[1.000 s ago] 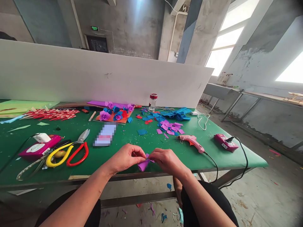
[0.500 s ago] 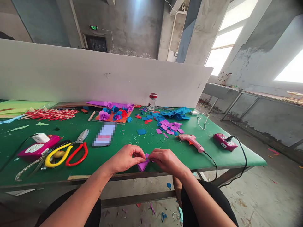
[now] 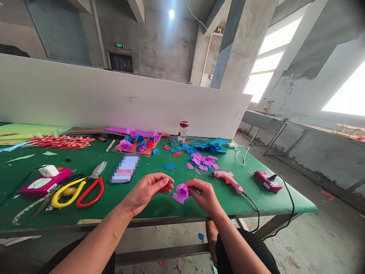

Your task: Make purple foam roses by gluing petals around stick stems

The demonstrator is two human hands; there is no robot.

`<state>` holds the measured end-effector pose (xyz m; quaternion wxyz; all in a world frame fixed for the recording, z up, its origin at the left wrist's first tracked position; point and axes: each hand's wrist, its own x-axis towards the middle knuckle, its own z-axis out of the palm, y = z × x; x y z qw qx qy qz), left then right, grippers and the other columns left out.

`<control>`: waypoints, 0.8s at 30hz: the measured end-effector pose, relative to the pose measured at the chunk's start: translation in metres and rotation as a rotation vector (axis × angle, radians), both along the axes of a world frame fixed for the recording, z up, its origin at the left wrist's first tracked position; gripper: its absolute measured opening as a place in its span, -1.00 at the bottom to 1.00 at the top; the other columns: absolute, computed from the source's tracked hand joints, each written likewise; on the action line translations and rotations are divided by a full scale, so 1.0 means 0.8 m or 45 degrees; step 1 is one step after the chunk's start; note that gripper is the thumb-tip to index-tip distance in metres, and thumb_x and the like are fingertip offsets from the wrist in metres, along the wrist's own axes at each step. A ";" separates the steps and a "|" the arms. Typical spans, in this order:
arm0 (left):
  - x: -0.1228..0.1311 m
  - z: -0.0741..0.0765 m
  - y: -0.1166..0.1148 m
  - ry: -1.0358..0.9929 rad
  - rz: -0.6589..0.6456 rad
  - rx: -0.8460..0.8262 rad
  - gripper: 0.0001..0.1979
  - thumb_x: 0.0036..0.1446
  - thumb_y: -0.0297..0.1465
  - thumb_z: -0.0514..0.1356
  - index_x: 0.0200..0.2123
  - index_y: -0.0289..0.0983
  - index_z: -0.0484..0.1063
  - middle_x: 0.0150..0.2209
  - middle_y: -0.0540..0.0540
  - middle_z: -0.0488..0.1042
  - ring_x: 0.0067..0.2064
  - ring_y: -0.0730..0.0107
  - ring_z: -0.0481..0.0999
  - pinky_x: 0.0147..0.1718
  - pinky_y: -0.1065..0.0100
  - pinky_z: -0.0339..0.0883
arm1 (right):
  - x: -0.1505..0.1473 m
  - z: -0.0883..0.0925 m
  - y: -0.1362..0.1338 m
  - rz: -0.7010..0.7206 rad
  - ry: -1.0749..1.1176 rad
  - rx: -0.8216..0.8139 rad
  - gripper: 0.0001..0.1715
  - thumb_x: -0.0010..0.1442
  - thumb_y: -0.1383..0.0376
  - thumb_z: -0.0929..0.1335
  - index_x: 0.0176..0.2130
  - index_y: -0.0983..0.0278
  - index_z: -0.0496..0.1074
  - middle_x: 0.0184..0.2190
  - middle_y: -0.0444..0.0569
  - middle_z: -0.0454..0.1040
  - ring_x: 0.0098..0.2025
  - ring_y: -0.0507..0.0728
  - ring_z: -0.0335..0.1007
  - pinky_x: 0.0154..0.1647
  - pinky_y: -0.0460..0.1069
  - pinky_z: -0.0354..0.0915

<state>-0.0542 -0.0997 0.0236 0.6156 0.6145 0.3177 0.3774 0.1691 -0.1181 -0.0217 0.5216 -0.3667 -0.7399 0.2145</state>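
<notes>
A purple paper rose (image 3: 181,191) is pinched at its right side between the thumb and fingers of my right hand (image 3: 203,193). Its coiled centre faces up, and a loose-looking petal sticks out at its lower left. Just left of the rose, my left hand (image 3: 152,191) is apart from it, fingers curled in towards the thumb with nothing visible in them. Beyond my hands lie purple paper petals (image 3: 203,161) in a loose pile. A pink glue gun (image 3: 228,179) rests on the table to the right of my right hand.
On the green table (image 3: 159,205) are red-and-yellow-handled scissors (image 3: 91,186), a blurred phone (image 3: 124,168), finished paper roses (image 3: 139,142), blue paper (image 3: 212,145), a glass jar (image 3: 183,131) and two magenta power blocks, left (image 3: 47,180) and right (image 3: 268,181). A white board (image 3: 119,99) stands behind.
My left hand has let go of the purple rose and moved slightly left. My right hand has turned the rose so its coiled face shows. The view has tilted up a little.
</notes>
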 end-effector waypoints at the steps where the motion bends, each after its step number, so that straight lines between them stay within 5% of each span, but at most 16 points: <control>1: 0.003 0.001 -0.004 -0.026 -0.034 -0.019 -0.73 0.15 -0.19 0.20 -0.27 -0.30 0.52 -0.33 -0.11 0.50 -0.27 0.35 0.45 -0.17 0.30 0.31 | -0.001 -0.001 0.000 0.008 -0.004 -0.008 -0.85 0.16 0.42 0.35 -0.32 0.23 0.54 -0.44 -0.12 0.54 -0.41 0.03 0.42 -0.37 -0.12 0.29; 14: 0.010 0.006 -0.015 -0.004 -0.060 -0.168 -0.76 0.05 -0.25 0.27 -0.48 -0.31 0.41 -0.45 -0.02 0.40 -0.43 0.47 0.34 -0.37 0.39 0.24 | -0.012 -0.009 0.003 0.029 -0.099 -0.113 -0.84 0.17 0.41 0.34 -0.32 0.23 0.54 -0.44 -0.11 0.54 -0.40 0.04 0.43 -0.36 -0.10 0.29; 21: 0.014 0.009 -0.016 0.108 0.119 0.073 -0.81 0.02 -0.28 0.28 -0.48 -0.28 0.43 -0.49 0.03 0.38 -0.41 0.46 0.31 -0.32 0.38 0.21 | -0.012 -0.008 0.003 0.018 0.003 -0.152 -0.85 0.14 0.39 0.34 -0.34 0.24 0.53 -0.46 -0.11 0.54 -0.43 0.05 0.46 -0.39 -0.10 0.32; 24: 0.015 0.013 -0.018 0.054 0.081 0.001 -0.80 0.04 -0.27 0.26 -0.48 -0.29 0.44 -0.47 0.00 0.39 -0.39 0.44 0.32 -0.32 0.38 0.23 | -0.011 -0.009 0.003 -0.011 0.007 -0.170 -0.86 0.14 0.37 0.34 -0.33 0.23 0.53 -0.46 -0.10 0.53 -0.43 0.06 0.45 -0.39 -0.08 0.34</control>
